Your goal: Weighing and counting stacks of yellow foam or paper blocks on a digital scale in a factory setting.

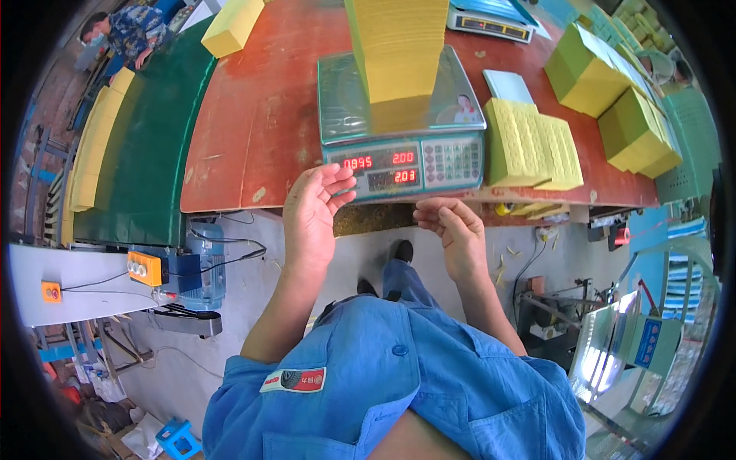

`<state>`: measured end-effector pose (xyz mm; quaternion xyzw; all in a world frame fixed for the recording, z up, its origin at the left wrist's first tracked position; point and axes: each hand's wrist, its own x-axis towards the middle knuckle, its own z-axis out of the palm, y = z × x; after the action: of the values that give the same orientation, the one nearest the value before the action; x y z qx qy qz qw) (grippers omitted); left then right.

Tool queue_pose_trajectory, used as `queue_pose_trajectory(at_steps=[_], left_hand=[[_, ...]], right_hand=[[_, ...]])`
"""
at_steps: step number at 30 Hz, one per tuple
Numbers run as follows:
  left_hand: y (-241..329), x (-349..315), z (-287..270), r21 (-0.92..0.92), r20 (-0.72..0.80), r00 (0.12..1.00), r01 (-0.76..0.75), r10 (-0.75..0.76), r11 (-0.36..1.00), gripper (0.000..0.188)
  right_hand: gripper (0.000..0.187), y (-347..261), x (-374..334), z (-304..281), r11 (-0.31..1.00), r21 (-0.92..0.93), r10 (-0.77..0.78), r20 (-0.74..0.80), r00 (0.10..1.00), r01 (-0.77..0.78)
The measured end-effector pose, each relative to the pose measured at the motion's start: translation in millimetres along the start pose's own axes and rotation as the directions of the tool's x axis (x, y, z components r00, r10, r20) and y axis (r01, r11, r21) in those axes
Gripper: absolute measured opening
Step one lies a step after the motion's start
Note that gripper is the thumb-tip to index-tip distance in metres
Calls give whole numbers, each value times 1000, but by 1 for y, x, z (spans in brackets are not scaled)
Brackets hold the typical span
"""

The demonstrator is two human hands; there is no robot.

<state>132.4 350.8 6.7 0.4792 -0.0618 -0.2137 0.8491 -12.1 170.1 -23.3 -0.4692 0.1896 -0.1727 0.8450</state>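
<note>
Both hands are in the air just in front of a counting scale [402, 165] with a red lit display and a keypad. My left hand [312, 207] is open, its fingers loosely bent and apart, close to the display's left end. Lower and to the right, my right hand [456, 234] has half-curled fingers with the thumb near them; nothing shows in it. On the scale's metal pan [345, 115] stands a tall stack of yellow paper sheets [399, 57], its top cut off by the picture's edge. Right of the scale lie yellow scalloped-edge stacks [529, 146].
A red-brown table [257, 123] carries more yellow stacks [586, 69] at right and a second scale [491, 23] at the back. At left runs a green conveyor belt [153, 130], with a person [134, 34] beyond it. A lit machine [606, 345] stands at lower right.
</note>
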Motion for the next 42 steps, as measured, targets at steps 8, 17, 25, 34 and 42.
queue_pose_trajectory(at_steps=[8, 17, 25, 34, 42], left_hand=[[2, -28, -26, -34, -2, 996, 89, -90, 995, 29], [3, -29, -39, -37, -1, 995, 103, -104, 994, 28], [-13, -20, -22, -24, 47, 985, 165, -164, 986, 27], [-58, 8, 132, 308, 307, 935, 76, -175, 948, 17], [-168, 52, 308, 408, 884, 461, -843, 79, 352, 15]], right_hand=[[19, 17, -52, -11, 999, 37, -4, -91, 996, 7], [18, 27, -49, -3, 999, 23, 47, -102, 994, -45], [20, 20, -24, 1, 991, -19, 131, -29, 991, -132], [20, -44, 2, -60, 998, -55, 36, 63, 997, -33], [18, -116, -18, -204, 985, -146, -111, -154, 982, 89]])
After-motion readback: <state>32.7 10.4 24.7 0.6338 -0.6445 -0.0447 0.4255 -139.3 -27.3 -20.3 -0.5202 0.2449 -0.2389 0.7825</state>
